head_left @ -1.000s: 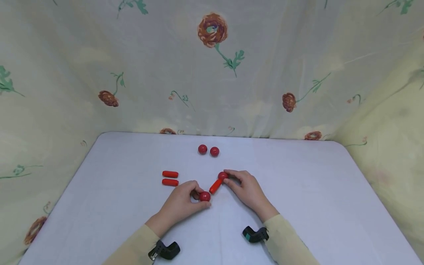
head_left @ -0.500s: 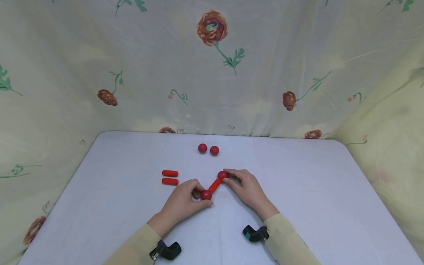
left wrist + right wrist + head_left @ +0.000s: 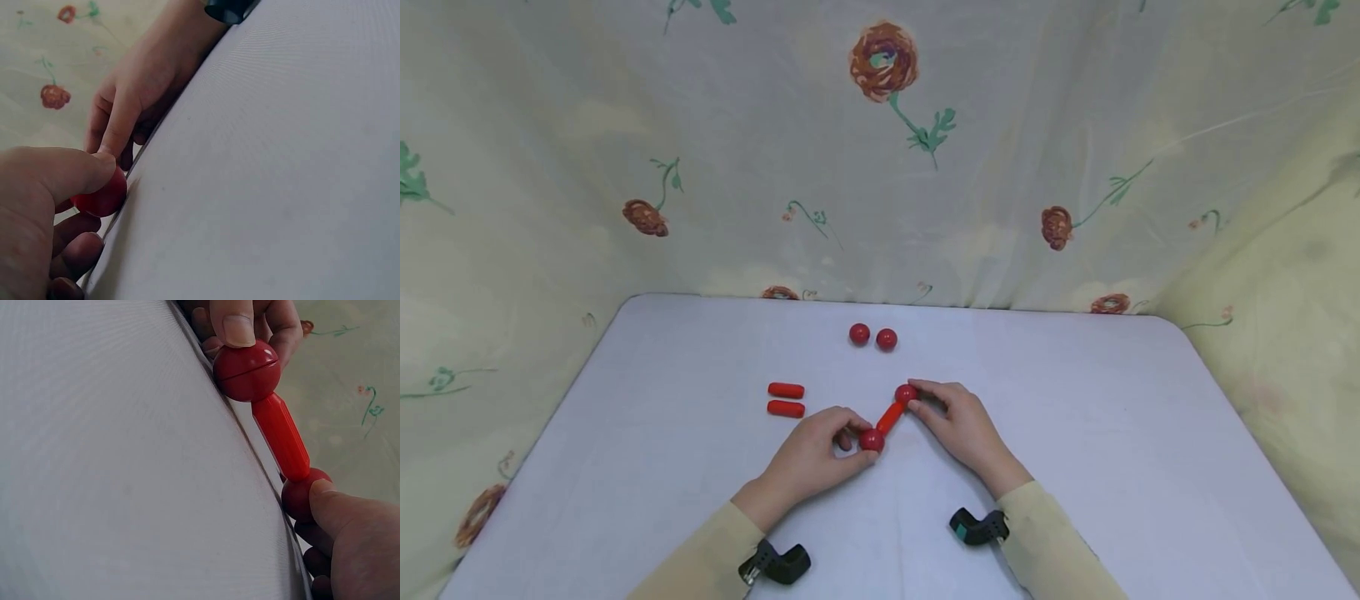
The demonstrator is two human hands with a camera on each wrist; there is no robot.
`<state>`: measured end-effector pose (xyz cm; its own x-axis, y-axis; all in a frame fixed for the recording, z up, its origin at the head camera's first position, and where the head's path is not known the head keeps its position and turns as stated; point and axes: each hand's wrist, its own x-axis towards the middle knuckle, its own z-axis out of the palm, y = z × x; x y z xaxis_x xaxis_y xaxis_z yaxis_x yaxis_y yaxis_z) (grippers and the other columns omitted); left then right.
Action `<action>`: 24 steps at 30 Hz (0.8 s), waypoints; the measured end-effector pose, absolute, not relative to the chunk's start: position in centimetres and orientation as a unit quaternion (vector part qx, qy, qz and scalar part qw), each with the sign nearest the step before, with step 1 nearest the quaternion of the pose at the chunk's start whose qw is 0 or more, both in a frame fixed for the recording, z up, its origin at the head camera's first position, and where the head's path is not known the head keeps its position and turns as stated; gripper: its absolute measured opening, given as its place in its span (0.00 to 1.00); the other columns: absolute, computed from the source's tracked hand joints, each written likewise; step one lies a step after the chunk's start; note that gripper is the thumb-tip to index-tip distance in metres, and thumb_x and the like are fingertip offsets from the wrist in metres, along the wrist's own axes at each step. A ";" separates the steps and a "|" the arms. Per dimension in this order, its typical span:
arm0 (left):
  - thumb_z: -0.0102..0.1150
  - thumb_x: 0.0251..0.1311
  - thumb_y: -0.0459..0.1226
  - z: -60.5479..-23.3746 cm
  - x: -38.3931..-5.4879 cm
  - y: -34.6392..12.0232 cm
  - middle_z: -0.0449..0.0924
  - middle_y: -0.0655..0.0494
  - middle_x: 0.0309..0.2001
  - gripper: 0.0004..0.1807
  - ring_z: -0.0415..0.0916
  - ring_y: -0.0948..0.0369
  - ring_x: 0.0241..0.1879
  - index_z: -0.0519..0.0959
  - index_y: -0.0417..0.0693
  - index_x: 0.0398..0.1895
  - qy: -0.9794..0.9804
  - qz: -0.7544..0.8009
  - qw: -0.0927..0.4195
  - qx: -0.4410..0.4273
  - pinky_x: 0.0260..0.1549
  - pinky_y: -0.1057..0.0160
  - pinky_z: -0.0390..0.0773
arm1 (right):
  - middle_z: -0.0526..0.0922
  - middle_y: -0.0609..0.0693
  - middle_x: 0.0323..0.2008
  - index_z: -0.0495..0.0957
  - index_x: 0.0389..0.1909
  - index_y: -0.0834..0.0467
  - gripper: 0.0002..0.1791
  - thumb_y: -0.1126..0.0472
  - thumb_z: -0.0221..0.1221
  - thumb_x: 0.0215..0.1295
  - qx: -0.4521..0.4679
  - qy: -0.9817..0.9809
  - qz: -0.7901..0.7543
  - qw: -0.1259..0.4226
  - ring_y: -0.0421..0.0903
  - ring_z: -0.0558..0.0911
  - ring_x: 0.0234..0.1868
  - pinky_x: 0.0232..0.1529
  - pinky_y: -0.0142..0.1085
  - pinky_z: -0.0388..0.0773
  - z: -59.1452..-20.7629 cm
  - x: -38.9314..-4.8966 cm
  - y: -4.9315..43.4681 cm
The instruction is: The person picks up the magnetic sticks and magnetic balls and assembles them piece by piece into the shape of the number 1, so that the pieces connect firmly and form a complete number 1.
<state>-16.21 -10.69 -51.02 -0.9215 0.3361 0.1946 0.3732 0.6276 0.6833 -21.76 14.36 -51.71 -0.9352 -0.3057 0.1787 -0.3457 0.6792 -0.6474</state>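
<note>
My left hand (image 3: 816,448) pinches a dark red ball (image 3: 872,440) between thumb and fingers. A second red ball (image 3: 906,394) is pinched by my right hand (image 3: 961,425). Between the two balls runs an orange-red rod (image 3: 281,436), slanting up to the right in the head view. In the right wrist view its ends meet both balls, and a groove line crosses the left hand's ball (image 3: 247,370). The left wrist view shows that ball (image 3: 103,195) under the thumb; the rod is hidden there.
Two loose red rods (image 3: 786,400) lie side by side left of the hands on the white table (image 3: 1075,400). Farther back sit two more red balls (image 3: 872,337). A flowered curtain (image 3: 737,150) hangs behind the table and along its sides.
My left hand has moved its ball slightly to the right and up, against the rod's lower end; a small gap showed there earlier. The right hand has barely moved.
</note>
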 end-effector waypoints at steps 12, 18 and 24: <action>0.72 0.54 0.50 -51.0 -16.1 -10.7 0.76 0.72 0.37 0.20 0.73 0.67 0.33 0.82 0.60 0.50 -0.902 -0.386 0.018 -0.192 0.33 0.68 0.76 | 0.83 0.44 0.52 0.77 0.62 0.47 0.25 0.47 0.64 0.66 0.181 -0.914 0.360 0.033 0.46 0.78 0.54 0.53 0.45 0.76 -51.6 -21.8 14.2; 0.72 0.54 0.51 -51.1 -16.2 -10.6 0.76 0.72 0.38 0.21 0.73 0.68 0.33 0.82 0.60 0.50 -0.905 -0.380 0.014 -0.189 0.33 0.68 0.76 | 0.82 0.45 0.53 0.80 0.59 0.48 0.23 0.47 0.64 0.65 0.182 -0.914 0.360 0.039 0.46 0.78 0.54 0.54 0.46 0.76 -51.6 -21.8 14.3; 0.72 0.54 0.52 -51.0 -16.1 -10.8 0.77 0.71 0.39 0.23 0.73 0.68 0.34 0.81 0.60 0.53 -0.907 -0.382 0.002 -0.178 0.32 0.67 0.76 | 0.82 0.44 0.52 0.80 0.58 0.47 0.22 0.48 0.65 0.65 0.172 -0.912 0.368 0.051 0.45 0.78 0.53 0.53 0.46 0.77 -52.0 -21.8 14.1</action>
